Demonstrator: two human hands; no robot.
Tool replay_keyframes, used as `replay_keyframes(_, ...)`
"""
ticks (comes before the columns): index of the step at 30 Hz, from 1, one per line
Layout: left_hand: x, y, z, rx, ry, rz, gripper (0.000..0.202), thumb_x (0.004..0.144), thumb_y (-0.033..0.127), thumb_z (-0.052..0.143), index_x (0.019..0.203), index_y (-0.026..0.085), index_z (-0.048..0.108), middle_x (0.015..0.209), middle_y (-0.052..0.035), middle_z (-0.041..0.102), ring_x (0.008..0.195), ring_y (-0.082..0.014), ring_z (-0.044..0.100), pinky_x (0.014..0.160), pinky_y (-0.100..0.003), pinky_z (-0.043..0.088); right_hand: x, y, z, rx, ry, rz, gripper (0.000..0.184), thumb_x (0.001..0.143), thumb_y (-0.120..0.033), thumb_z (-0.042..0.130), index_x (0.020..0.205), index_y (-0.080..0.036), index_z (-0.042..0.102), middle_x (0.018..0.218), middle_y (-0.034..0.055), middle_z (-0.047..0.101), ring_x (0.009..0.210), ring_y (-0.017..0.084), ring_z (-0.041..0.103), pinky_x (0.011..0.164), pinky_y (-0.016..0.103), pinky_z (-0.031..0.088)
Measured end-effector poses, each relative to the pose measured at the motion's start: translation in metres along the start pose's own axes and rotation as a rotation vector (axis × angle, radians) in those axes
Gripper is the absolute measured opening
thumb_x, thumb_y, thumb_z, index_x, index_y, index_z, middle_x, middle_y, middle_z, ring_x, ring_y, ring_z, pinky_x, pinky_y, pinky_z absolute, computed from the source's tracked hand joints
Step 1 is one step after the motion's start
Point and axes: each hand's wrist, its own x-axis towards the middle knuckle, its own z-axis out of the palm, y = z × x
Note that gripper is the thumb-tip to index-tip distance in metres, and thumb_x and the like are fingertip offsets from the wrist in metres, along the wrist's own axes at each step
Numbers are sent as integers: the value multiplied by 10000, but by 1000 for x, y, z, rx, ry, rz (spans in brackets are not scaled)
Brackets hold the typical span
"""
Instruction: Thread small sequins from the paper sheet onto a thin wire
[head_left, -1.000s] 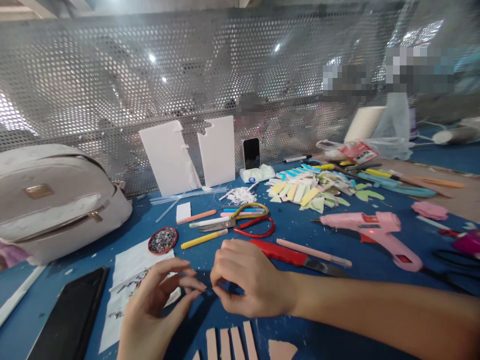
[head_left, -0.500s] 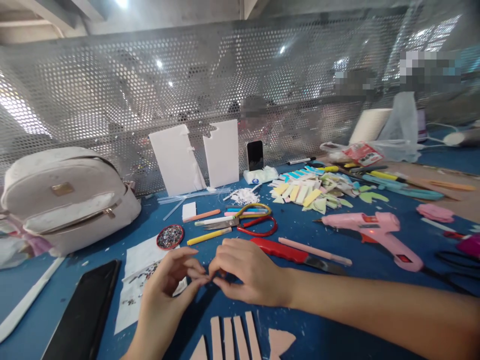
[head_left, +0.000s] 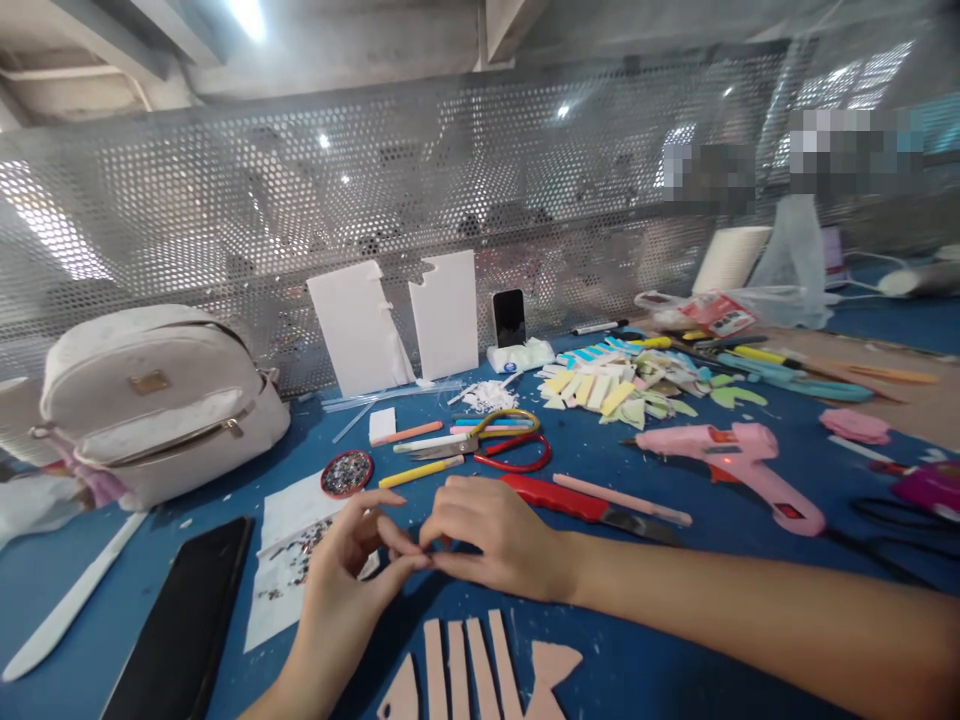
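Fingertips of both hands meet in a pinch just above the blue table (head_left: 675,640): the left hand (head_left: 352,575) has thumb and forefinger pressed together, and the right hand (head_left: 491,535) curls its fingers in against them. Whatever is nipped between them is too small and too hidden to tell; it sits right at the touching tips.

Just below the hands lie flat pink strips (head_left: 465,670), long and narrow, side by side, with a notched pink offcut (head_left: 551,670) at their right. Beside the left hand lies a white paper (head_left: 289,560) speckled with glitter, and beyond it a round red lid (head_left: 346,472) full of sparkly bits. A glossy black phone (head_left: 184,625) lies flat further left. Behind the right hand is a red knife (head_left: 589,508), then red-handled scissors (head_left: 510,452) among thin coloured sticks (head_left: 420,472). A pink glue gun (head_left: 731,460) lies to the right, a soft pale bag (head_left: 161,400) far left.
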Motion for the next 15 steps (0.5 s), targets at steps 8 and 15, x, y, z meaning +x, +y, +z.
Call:
replay_keyframes(8, 1, 2, -3, 63, -18, -31, 337, 743, 126, 708, 1049, 199, 590, 607, 60, 641, 617, -158, 639, 663, -262, 480, 0, 2, -1, 241, 128, 87, 136, 967, -231, 552, 865, -170, 618, 796, 25, 586, 772, 160, 537, 695, 268, 410)
replay_keyframes(15, -7, 0, -5, 233, -45, 60, 345, 773, 98, 667, 1076, 252, 610, 659, 64, 661, 672, -153, 651, 717, -261, 490, 3, 4, -4, 408, 253, 358, 122, 946, -219, 543, 834, -175, 551, 752, -17, 512, 656, 122, 463, 605, 235, 365)
